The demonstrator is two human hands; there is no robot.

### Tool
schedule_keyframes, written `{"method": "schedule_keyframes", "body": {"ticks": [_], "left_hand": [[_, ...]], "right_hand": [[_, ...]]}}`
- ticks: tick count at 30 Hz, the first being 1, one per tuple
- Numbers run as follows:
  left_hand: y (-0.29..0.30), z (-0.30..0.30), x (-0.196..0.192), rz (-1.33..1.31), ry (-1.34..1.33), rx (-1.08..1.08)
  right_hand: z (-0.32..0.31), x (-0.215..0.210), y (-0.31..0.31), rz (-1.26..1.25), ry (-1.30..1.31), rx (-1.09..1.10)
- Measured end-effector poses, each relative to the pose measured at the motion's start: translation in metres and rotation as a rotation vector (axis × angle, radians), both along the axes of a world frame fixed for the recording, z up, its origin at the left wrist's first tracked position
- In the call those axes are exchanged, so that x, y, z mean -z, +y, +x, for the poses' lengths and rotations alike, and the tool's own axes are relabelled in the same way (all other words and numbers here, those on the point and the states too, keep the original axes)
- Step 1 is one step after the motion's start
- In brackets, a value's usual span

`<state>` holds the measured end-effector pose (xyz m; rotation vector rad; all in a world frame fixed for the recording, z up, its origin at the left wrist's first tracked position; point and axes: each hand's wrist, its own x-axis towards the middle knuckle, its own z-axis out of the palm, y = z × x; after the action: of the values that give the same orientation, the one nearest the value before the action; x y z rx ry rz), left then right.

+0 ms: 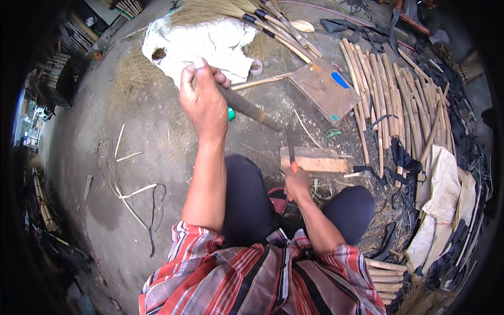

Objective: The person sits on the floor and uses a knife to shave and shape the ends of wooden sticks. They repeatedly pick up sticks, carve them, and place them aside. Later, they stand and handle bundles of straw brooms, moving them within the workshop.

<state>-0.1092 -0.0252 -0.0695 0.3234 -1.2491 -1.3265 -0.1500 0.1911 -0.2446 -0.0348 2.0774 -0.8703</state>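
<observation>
Head view: the left hand point(205, 97) clasped a slanting stick point(251, 108), one end hidden there, the other near a knife point(292, 149). The right hand point(297, 185) grasped the knife, mostly covering its handle. Contact with the block point(320, 164) was indiscernible.

The plaid shirt point(231, 278) is showing red, grey, white and black; the trousers point(247, 194) are looking dark blue, the stick point(247, 107) brown, the knife handle point(294, 167) orange.
</observation>
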Motion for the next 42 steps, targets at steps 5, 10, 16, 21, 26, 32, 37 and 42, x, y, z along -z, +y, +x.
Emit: {"method": "schedule_keyframes", "body": {"ticks": [5,10,16,21,26,32,37,42], "left_hand": [[-0.001,0.015,0.008,0.040,0.064,0.076],[0.007,0.017,0.010,0.039,0.006,0.067],[0.011,0.032,0.012,0.049,0.054,0.223],[0.012,0.028,0.015,0.030,0.052,0.188],[0.015,0.026,0.010,0.003,0.034,0.178],[0.010,0.020,0.011,0.058,-0.003,-0.126],[0.011,0.017,0.011,0.045,-0.006,-0.090],[0.010,0.028,0.012,0.066,0.011,-0.118]], "right_hand": [[-0.003,-0.003,0.002,-0.614,0.373,0.030],[0.004,-0.018,-0.023,-0.759,0.689,-0.061],[0.005,-0.028,-0.028,-0.422,0.574,-0.135],[0.006,-0.022,-0.018,-0.694,0.673,-0.109],[0.000,-0.007,-0.013,-0.176,0.514,-0.178],[0.003,-0.007,-0.008,-0.711,0.534,0.027],[0.010,0.004,-0.021,-0.529,0.544,-0.098],[0.004,0.018,-0.023,-0.342,0.312,0.025]]}}
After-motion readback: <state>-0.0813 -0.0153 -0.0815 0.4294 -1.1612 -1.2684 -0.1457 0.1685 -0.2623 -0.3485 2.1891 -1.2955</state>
